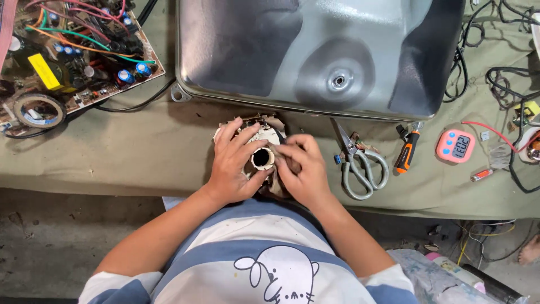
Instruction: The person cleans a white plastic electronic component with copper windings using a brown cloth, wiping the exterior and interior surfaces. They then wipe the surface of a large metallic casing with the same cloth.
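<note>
Head view showed both hands on a small coil part with a round white neck point(262, 158), sitting at the table's point(140, 163) near edge, middle. The left hand point(233, 166) cupped its side, grip closed around it; the right hand point(301, 171) pinched brown wrapping beside the neck. Steady holding with the left seemed wise while the right worked. A big grey tube point(320, 53) crowded the far side; scissors point(360, 163) lay just right. Open room remained leftward along the near edge.
</note>
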